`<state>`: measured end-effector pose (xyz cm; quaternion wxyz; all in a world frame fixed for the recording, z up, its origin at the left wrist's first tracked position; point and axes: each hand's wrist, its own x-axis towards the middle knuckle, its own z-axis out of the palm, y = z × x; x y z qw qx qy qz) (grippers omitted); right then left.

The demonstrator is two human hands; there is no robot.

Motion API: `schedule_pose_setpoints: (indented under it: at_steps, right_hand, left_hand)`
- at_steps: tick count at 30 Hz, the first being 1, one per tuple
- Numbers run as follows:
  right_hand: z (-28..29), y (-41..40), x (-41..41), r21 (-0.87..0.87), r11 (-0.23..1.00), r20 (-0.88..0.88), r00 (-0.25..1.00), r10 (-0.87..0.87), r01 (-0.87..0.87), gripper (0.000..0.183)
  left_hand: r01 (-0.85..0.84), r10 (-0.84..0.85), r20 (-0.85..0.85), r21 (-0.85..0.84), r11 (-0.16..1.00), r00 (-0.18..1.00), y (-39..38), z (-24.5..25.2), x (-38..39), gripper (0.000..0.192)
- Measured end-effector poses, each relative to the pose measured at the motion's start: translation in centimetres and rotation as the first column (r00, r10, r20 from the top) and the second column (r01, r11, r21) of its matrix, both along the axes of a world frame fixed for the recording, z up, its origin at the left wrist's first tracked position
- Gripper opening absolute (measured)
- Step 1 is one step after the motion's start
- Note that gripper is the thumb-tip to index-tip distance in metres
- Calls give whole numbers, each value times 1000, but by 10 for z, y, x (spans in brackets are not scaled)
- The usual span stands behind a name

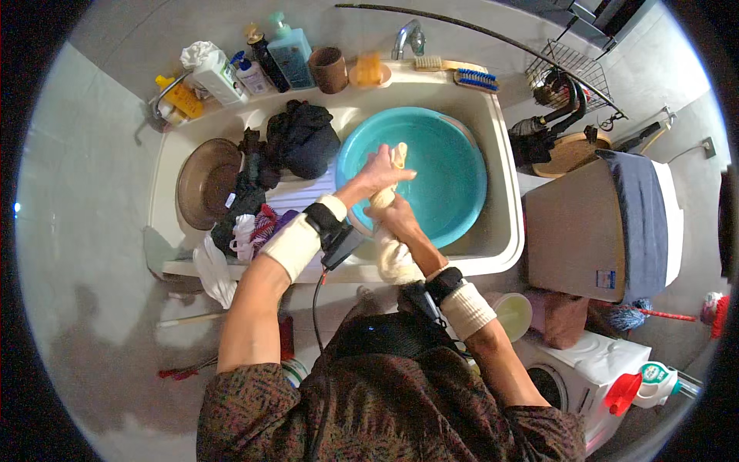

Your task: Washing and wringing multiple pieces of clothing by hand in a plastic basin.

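A twisted cream cloth (397,263) runs upright over the near rim of a turquoise plastic basin (447,190), which holds water and sits in a white laundry sink. Around the cloth's upper part is my left hand (378,172), its thumb pointing right. Just below it, my right hand (395,215) grips the same cloth. The cloth's lower end bulges out near the sink's front edge, close to my right wrist. Both wrists wear cream cuffs and black straps with devices.
Black garments (303,138) and smaller coloured cloths (265,225) lie on the washboard part, beside a brown basin (211,185). Pump bottles (291,55), a brown cup (328,69), soap (369,70) and brushes (476,79) line the back ledge below a faucet (409,39). A covered bin (571,231) stands right.
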<state>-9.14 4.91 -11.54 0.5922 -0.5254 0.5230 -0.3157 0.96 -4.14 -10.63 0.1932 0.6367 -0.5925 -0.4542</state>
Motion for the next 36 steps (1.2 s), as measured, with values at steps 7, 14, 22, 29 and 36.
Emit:
schedule_pose_setpoints:
  at_steps: [7,14,22,29,36]
  right_hand:
    - [79,30,-10,349,918,730,669,-141,-187,35]
    - [95,42,2,300,892,940,-56,-338,-339,44]
    - [107,10,-27,434,895,703,660,-264,-105,24]
    - [55,-23,-25,115,991,75,994,-75,66,32]
    - [9,-28,-22,-258,965,-301,946,-121,41,39]
  left_hand:
    - [-78,341,-885,334,939,317,32,19,49,71]
    - [103,-62,-855,-133,986,-514,33,65,-6,70]
    - [133,82,-904,150,980,419,-3,84,8,22]
    - [-12,-3,-559,-23,1000,829,-17,46,-2,18]
    - [-143,86,-366,-131,981,927,-7,12,-2,21]
